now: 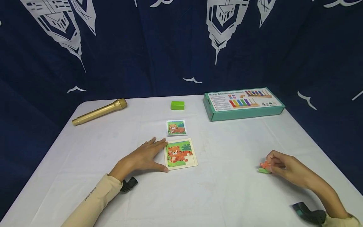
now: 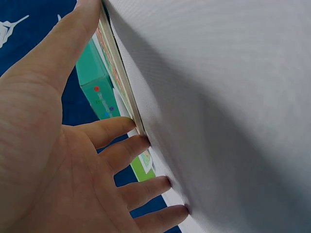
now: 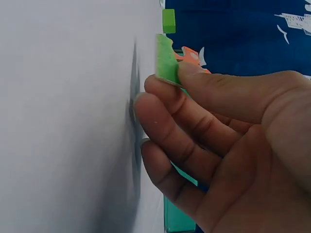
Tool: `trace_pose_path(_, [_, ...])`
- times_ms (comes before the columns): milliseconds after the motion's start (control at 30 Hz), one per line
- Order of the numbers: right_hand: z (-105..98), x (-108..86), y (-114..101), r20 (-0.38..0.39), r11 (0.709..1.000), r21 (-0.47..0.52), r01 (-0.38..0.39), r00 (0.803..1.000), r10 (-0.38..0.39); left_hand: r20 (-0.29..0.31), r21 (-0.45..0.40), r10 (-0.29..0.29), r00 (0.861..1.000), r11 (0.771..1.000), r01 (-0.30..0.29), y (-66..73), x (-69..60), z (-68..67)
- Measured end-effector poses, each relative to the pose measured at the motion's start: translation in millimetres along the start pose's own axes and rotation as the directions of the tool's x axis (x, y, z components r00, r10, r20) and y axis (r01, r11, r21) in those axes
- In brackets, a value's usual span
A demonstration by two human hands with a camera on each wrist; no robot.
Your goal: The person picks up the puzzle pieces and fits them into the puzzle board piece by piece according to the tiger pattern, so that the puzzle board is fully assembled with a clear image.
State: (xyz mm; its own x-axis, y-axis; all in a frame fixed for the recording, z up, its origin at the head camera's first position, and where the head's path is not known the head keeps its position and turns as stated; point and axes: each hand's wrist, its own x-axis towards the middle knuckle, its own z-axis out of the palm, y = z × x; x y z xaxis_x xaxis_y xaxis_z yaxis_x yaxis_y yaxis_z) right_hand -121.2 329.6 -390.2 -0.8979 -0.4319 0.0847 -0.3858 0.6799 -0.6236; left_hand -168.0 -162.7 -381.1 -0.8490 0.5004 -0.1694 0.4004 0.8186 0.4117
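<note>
A square tiger jigsaw puzzle [image 1: 178, 153] with a pale wooden border lies mid-table, a bare gap at its lower right. My left hand [image 1: 143, 156] touches its left side, thumb at the near corner and index finger at the far one. In the left wrist view, the fingers of that hand [image 2: 92, 160] are spread along the board's edge [image 2: 121, 73]. Off to the right, my right hand [image 1: 292, 170] pinches a green and orange puzzle piece [image 1: 264, 170] between thumb and forefinger. The right wrist view shows this piece [image 3: 166, 60] just off the cloth.
Behind the puzzle lies a small tiger picture card [image 1: 176, 128], and farther back a green block [image 1: 177, 105]. A teal Ring Challenge Game box [image 1: 244, 104] occupies the back right. A gold microphone [image 1: 99, 112] lies at the back left. White cloth [image 1: 221, 189] covers the table.
</note>
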Motion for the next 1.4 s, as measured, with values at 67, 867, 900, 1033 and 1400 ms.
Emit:
trace_pose_path(67, [-3, 5.5, -2, 0.033, 0.999, 0.05, 0.007, 0.999, -0.009, 0.001, 0.0, 0.001, 1.0, 1.0, -0.001, 0.0, 0.1, 0.1])
trace_pose_path(867, [-1, 79.1, -50, 0.047, 0.988, 0.036, 0.148, 0.988, -0.149, 0.004, 0.007, 0.0, 1.0, 1.0, 0.0, -1.5, 1.2, 1.6])
trace_pose_path(900, [0, 81.0, -52, 0.049, 0.987, 0.035, 0.154, 0.987, -0.156, 0.005, 0.007, -0.001, 1.0, 1.0, 0.001, -1.4, 1.1, 1.5])
trace_pose_path(1033, [2, 87.8, -58, 0.048, 0.982, 0.039, 0.186, 0.981, -0.188, 0.006, 0.007, 0.002, 1.0, 1.0, -0.002, -1.6, 1.1, 1.4])
trace_pose_path(1400, [11, 103.7, -67, 0.07, 0.97, 0.107, 0.22, 0.971, -0.228, 0.004, 0.01, 0.006, 1.0, 1.0, -0.006, -2.0, 1.3, 1.1])
